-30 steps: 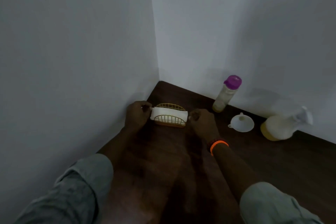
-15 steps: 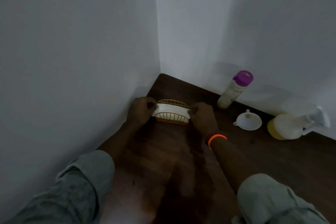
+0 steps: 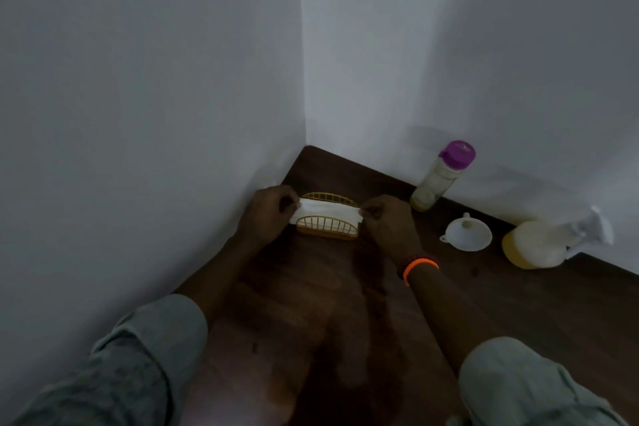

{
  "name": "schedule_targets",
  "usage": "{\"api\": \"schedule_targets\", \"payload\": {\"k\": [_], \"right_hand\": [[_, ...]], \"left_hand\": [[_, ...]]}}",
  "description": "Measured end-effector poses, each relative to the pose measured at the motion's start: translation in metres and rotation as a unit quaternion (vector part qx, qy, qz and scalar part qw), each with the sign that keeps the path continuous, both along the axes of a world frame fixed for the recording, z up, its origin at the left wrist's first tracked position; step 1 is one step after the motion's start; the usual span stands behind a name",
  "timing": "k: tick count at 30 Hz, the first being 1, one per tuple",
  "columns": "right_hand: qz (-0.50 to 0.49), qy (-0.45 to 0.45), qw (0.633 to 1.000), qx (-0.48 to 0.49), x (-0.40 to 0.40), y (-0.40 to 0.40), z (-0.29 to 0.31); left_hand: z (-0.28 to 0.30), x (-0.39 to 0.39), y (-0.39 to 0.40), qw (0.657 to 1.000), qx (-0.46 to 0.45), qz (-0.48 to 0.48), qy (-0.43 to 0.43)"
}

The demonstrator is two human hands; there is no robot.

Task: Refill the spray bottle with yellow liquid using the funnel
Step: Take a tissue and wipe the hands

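A white spray bottle point(image 3: 539, 245) with yellow liquid low inside lies on its side at the right, nozzle toward the wall. Left of it a white funnel point(image 3: 467, 232) rests on the dark wooden table point(image 3: 345, 304). A clear bottle with a purple cap point(image 3: 438, 177) stands by the back wall, a little yellow liquid at its bottom. My left hand point(image 3: 268, 211) and right hand point(image 3: 389, 223) each pinch one end of a white tissue point(image 3: 326, 212) in a yellow wire holder point(image 3: 327, 228).
The table sits in a corner between two white walls point(image 3: 138, 97). An orange band point(image 3: 419, 267) circles my right wrist. Grey sleeves cover both forearms near the bottom edge.
My hands have stayed on the ends of the tissue at the holder. The camera has shifted slightly, so everything sits a bit higher and further right.
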State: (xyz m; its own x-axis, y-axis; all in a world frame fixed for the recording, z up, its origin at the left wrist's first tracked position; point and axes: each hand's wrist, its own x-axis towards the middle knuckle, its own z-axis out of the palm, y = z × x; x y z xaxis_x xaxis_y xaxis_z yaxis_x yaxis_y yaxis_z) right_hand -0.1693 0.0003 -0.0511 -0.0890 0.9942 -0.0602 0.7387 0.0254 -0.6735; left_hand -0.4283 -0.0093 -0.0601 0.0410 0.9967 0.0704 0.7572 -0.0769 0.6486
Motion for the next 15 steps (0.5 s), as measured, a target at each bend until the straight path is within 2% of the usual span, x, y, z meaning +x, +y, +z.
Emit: {"api": "schedule_targets", "payload": {"k": [6,10,15], "right_hand": [[-0.010,0.030,0.998,0.046,0.005,-0.014,0.024],[-0.028,0.099,0.994,0.038,0.017,-0.028,0.046],[-0.043,0.187,0.981,0.020,0.040,-0.063,0.080]], "left_hand": [[0.028,0.005,-0.012,0.999,0.036,0.005,-0.021],[0.055,0.011,-0.026,0.997,0.061,0.008,-0.045],[0.078,0.032,-0.063,0.987,0.042,0.004,-0.157]]}}
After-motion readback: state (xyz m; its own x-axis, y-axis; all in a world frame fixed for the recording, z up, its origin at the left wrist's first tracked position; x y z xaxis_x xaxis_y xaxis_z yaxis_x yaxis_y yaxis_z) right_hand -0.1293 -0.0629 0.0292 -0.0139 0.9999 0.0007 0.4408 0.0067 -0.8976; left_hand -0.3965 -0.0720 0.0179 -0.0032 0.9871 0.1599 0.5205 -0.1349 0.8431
